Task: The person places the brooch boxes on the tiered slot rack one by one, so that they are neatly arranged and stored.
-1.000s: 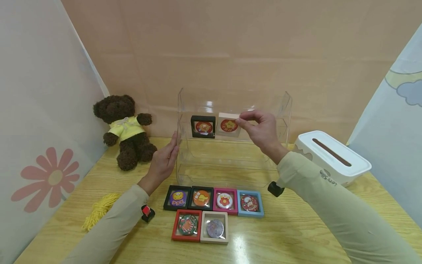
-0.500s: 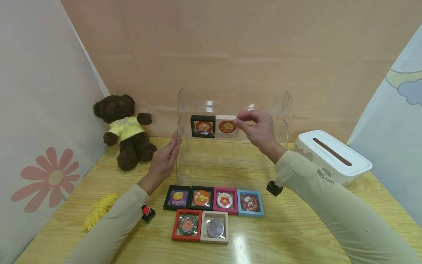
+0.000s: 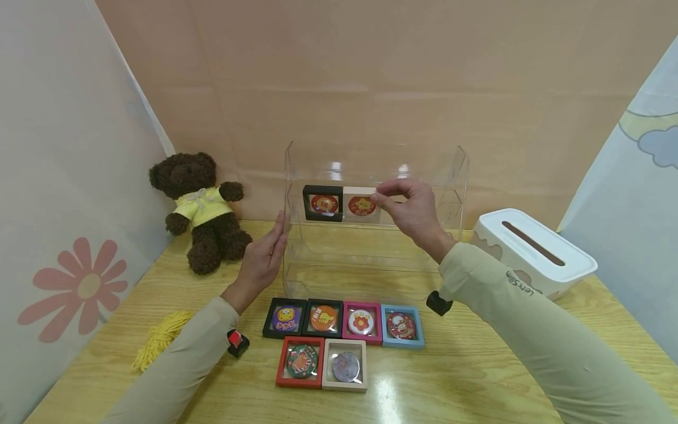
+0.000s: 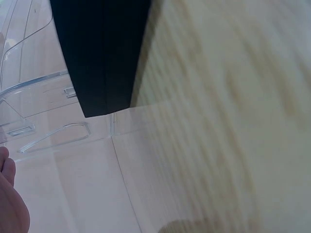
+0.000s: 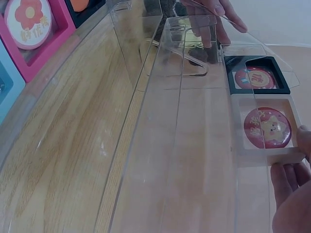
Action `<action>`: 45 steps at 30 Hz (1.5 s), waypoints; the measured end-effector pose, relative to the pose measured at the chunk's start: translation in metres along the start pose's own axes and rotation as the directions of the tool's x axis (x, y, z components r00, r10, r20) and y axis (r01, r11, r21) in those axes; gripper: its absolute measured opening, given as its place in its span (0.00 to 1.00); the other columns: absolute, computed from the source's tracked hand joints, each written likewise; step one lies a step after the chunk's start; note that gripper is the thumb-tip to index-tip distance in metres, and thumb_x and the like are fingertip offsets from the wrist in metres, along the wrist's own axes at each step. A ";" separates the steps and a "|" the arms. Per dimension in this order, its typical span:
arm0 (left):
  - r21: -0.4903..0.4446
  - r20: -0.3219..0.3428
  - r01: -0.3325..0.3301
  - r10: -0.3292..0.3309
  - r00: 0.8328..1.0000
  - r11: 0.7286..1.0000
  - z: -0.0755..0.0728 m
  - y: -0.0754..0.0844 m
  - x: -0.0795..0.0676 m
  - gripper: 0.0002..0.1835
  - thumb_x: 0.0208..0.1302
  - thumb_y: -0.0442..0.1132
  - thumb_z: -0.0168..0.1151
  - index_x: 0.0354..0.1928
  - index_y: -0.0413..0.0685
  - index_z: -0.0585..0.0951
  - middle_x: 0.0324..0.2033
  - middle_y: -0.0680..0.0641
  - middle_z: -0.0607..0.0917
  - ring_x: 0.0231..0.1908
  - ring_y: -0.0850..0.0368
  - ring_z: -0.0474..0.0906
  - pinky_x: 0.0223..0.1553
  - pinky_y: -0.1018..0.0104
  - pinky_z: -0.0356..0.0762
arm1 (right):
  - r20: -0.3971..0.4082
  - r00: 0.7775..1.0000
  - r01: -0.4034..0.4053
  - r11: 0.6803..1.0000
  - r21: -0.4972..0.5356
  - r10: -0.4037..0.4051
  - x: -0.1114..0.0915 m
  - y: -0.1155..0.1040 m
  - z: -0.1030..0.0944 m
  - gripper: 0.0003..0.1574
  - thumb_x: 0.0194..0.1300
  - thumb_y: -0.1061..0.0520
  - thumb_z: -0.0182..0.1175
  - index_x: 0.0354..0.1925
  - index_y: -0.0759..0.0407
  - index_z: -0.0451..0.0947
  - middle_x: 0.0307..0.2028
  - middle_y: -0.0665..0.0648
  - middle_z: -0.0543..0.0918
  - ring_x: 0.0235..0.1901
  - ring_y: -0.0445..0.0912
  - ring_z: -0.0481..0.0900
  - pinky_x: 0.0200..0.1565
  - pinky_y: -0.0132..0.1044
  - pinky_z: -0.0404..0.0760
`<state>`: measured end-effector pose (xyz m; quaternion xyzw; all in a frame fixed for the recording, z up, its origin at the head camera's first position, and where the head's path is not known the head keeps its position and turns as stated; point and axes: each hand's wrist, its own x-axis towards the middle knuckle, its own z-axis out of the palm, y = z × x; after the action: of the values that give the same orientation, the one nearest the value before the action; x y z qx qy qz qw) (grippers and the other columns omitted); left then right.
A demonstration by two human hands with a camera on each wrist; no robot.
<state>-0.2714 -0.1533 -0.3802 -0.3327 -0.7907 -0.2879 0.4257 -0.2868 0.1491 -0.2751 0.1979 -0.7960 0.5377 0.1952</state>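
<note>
One beige frame stands upright, face-on.

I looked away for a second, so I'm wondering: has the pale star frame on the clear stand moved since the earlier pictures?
Yes. Against the clear stand, the pale star frame has shifted left, up to the black frame.

we are wearing pale khaki long sleeves, dark lettering marking the right one, small black wrist-worn blocks, a red patch showing on the left block
</note>
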 end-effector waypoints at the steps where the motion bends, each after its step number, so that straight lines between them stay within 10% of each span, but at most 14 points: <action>1: 0.001 0.000 0.001 -0.001 1.000 1.000 0.000 0.000 0.000 0.28 0.77 0.48 0.37 0.67 0.31 0.63 0.17 0.45 0.76 0.12 0.58 0.64 0.18 0.58 0.71 | 0.001 1.000 0.002 1.000 -0.002 -0.002 0.000 0.000 0.000 0.12 0.58 0.56 0.69 0.37 0.64 0.84 0.37 0.56 0.83 0.38 0.44 0.78 0.38 0.32 0.77; 17: 0.008 0.010 0.005 -0.005 1.000 1.000 -0.001 0.001 0.000 0.29 0.77 0.48 0.37 0.67 0.31 0.63 0.23 0.40 0.80 0.15 0.54 0.70 0.22 0.54 0.75 | 0.016 1.000 0.005 0.998 0.070 -0.006 -0.004 -0.001 -0.004 0.13 0.58 0.61 0.68 0.40 0.68 0.81 0.39 0.59 0.81 0.40 0.46 0.79 0.44 0.36 0.78; 24: 0.005 0.004 0.007 -0.007 1.000 1.000 -0.001 0.001 -0.001 0.29 0.77 0.48 0.37 0.67 0.31 0.63 0.39 0.33 0.83 0.20 0.50 0.77 0.26 0.52 0.77 | 0.006 1.000 -0.009 0.998 0.064 0.009 -0.007 0.002 -0.009 0.14 0.58 0.61 0.68 0.41 0.69 0.81 0.40 0.60 0.81 0.41 0.47 0.78 0.45 0.35 0.77; 32: 0.002 0.016 0.016 -0.016 1.000 1.000 -0.002 0.002 0.000 0.29 0.77 0.49 0.37 0.67 0.31 0.63 0.45 0.32 0.81 0.27 0.45 0.81 0.29 0.50 0.78 | -0.011 1.000 0.027 0.999 0.036 -0.026 -0.020 -0.030 -0.015 0.13 0.59 0.67 0.65 0.41 0.76 0.79 0.39 0.67 0.81 0.39 0.45 0.78 0.43 0.34 0.78; 40: 0.013 0.014 0.017 -0.017 1.000 1.000 -0.002 0.002 0.000 0.29 0.77 0.48 0.37 0.67 0.32 0.63 0.28 0.37 0.83 0.17 0.51 0.75 0.24 0.53 0.76 | -0.035 0.995 0.093 0.990 0.108 -0.090 -0.023 -0.029 -0.019 0.11 0.58 0.71 0.64 0.39 0.79 0.78 0.38 0.71 0.80 0.36 0.40 0.79 0.40 0.32 0.78; 45: 0.006 0.018 0.023 -0.023 1.000 1.000 -0.002 0.002 -0.001 0.28 0.77 0.48 0.37 0.68 0.33 0.62 0.34 0.35 0.84 0.19 0.50 0.77 0.25 0.53 0.77 | -0.001 0.991 0.132 0.984 0.122 -0.132 -0.025 -0.012 -0.021 0.10 0.59 0.68 0.65 0.39 0.74 0.80 0.39 0.68 0.81 0.37 0.41 0.80 0.40 0.32 0.78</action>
<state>-0.2689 -0.1537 -0.3799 -0.3250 -0.7992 -0.2876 0.4159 -0.2572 0.1667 -0.2717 0.2636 -0.7476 0.5704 0.2152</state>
